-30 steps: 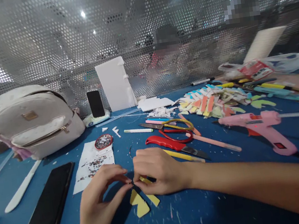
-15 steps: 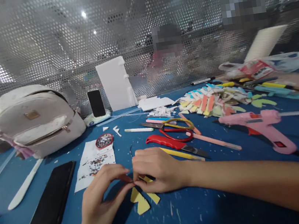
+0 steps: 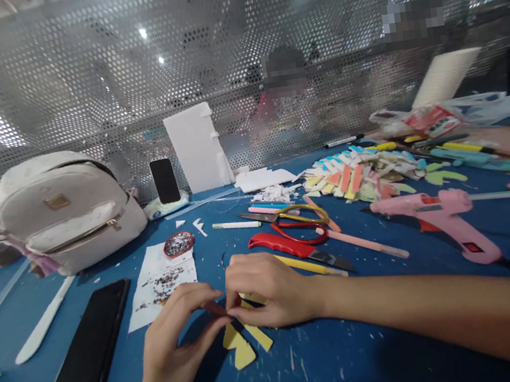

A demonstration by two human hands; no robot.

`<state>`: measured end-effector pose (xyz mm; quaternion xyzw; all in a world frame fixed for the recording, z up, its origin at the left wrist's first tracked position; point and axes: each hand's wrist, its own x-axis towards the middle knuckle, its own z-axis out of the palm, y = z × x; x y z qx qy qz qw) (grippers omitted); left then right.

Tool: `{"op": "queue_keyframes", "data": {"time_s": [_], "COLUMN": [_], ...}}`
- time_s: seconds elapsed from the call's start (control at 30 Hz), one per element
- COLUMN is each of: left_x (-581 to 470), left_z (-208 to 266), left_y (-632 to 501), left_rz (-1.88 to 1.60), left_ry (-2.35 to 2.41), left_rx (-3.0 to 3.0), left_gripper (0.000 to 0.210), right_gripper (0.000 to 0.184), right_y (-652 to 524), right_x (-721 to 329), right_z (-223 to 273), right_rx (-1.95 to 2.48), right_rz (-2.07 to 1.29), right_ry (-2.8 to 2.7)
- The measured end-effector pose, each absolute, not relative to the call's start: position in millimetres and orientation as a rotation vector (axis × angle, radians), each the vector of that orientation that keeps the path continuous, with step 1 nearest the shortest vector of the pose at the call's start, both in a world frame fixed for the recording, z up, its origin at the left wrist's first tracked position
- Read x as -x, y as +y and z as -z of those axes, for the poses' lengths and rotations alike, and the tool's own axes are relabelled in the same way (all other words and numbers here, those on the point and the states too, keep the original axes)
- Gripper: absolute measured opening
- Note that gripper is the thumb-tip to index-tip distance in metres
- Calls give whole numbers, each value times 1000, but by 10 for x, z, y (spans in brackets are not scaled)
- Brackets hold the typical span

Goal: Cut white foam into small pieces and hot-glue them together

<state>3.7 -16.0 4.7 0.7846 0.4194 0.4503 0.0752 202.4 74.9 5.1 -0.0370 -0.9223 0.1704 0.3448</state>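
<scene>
My left hand [image 3: 180, 334] and my right hand [image 3: 269, 290] meet over the table, thumbs and index fingertips pinched together at one spot. Whatever is between the fingertips is too small or too hidden to make out. Just below them lies a yellow cut-out piece [image 3: 243, 352] with a notched, leaf-like shape. A yellow strip [image 3: 259, 337] runs out from under my right hand, partly covered by its fingers. Beyond my right hand are a red-handled utility knife [image 3: 281, 243], scissors [image 3: 300, 225] and a yellow pencil-like stick [image 3: 310, 265].
On the left are a black phone [image 3: 85, 351], a white plastic knife [image 3: 45, 321] and a paper sheet [image 3: 152, 272] with glittery bits. A pink glue gun [image 3: 448, 214] lies right, with a pile of coloured pieces [image 3: 356, 170] behind. A white backpack [image 3: 68, 211] stands back left.
The view has tilted slightly. Both hands keep their pinch in nearly the same place, with only a tiny shift of the fingers. The yellow pieces lie as before.
</scene>
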Motion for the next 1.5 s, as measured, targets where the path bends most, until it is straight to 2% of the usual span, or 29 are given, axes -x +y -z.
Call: {"op": "queue_keyframes", "data": {"time_s": [0.3, 0.67, 1.0, 1.5], "left_x": [-7, -22, -8, -41], "left_z": [42, 18, 8, -15], "left_y": [-186, -171, -173, -144], "left_rz": [-1414, -1380, -1359, -1354], "left_ry": [1344, 1310, 1318, 1315], "left_rx": [-2080, -2195, -2093, -2064], "left_gripper": [35, 27, 21, 20], "right_gripper": [10, 13, 8, 4], "right_y": [766, 771, 779, 765], "right_x": [-2019, -2015, -2014, -2018], "right_z": [-31, -32, -34, -56], "right_rx": [115, 148, 140, 140], "right_rz": [-481, -420, -433, -483], "right_ry": [-2343, -2353, -2406, -2353]}}
